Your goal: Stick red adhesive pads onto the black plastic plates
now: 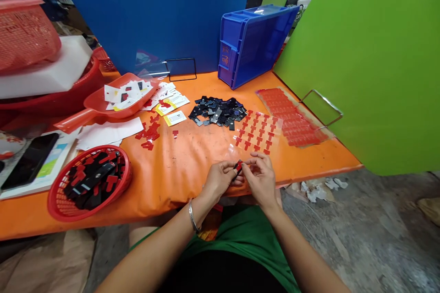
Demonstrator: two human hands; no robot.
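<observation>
Near the table's front edge, my left hand [222, 177] pinches a small flat black piece [235, 176] between thumb and fingers. A red T-shaped sticker [239, 165] lies on that piece. The thumb and fingertips of my right hand [260, 175] are closed on the sticker, partly covering it. Just beyond my right hand is a clear sheet with rows of red T-shaped stickers [260, 130]. A pile of similar black pieces [218, 112] lies farther back in the middle. To the left, a red basket [128, 177] holds black pieces bearing red stickers.
Loose red scraps [150, 132] and a red dustpan [90, 100] with paper cards are at left. A phone [30, 160] lies at far left. A blue crate [233, 50] stands on its side at the back. More red sheets [292, 116] lie beside the green panel [371, 64].
</observation>
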